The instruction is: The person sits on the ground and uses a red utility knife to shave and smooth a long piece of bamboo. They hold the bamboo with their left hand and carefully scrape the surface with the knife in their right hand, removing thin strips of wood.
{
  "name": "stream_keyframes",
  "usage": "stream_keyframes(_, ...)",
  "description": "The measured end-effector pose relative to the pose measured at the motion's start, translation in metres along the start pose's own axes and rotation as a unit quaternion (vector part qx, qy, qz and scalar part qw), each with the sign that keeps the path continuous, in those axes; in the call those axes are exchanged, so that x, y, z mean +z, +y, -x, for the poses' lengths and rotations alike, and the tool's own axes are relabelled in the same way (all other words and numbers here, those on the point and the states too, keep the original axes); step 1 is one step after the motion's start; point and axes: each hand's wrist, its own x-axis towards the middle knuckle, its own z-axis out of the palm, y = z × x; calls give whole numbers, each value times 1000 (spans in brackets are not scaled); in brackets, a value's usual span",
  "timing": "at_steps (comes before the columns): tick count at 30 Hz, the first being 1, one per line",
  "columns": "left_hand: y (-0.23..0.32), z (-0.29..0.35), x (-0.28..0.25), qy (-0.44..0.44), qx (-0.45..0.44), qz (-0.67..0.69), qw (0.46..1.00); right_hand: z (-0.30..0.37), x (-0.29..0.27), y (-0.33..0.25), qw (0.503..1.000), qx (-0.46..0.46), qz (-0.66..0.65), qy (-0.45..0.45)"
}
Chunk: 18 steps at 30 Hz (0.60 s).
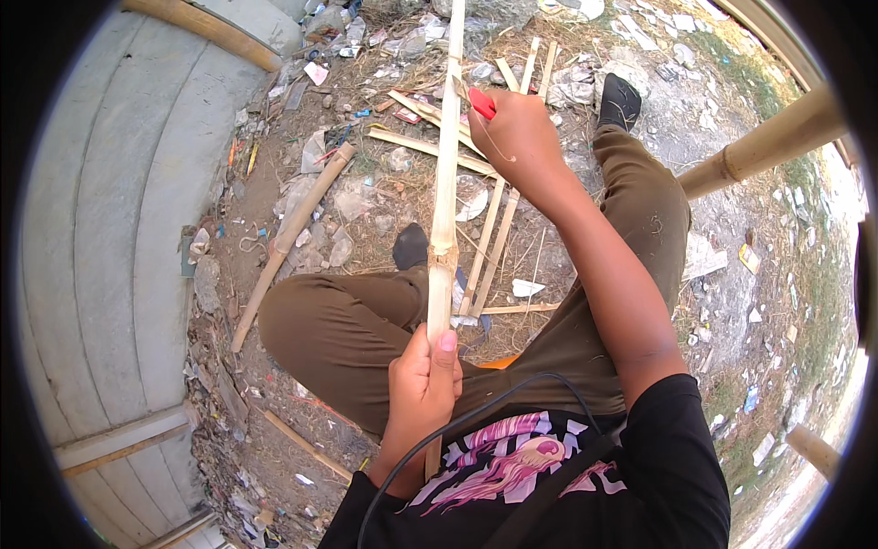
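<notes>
The left hand [422,384] is gripping the bamboo stick [445,183] low down while the right hand [517,137], squeezing a red-handled knife [481,102], is working near its top, so most of the stick looks not yet shaved.

The left hand [422,377] is wrapped around a long bamboo strip [445,174], thumb up along it, near its lower end by the person's chest. The strip runs nearly upright through the view, past a node just above the hand, to the top edge. The right hand [518,137], arm outstretched, grips a red-handled knife [481,102] whose blade meets the strip high up. The person sits with knees bent in brown trousers [347,329]. More bamboo slats [494,229] lie on the littered ground [366,201] between the legs. A thick pole [288,242] lies to the left beside a grey wall [119,229].
</notes>
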Motion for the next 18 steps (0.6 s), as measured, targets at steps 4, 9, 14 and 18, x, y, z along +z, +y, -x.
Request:
stream_keyframes(4,-4,10,-5,-21,-46,39,998,-9,-16,7,994,8,107,17)
stream_keyframes(9,-7,19,-11,-27,-51,34,998,-10,-6,8,993,-12,115,12)
stream_keyframes(14,-17,15,-8,-21,-64,68,995,-3,7,-1,996,1,86,31)
stream_keyframes(18,-16,14,-14,-34,-74,107,991,14,-1,-6,994,-77,80,10)
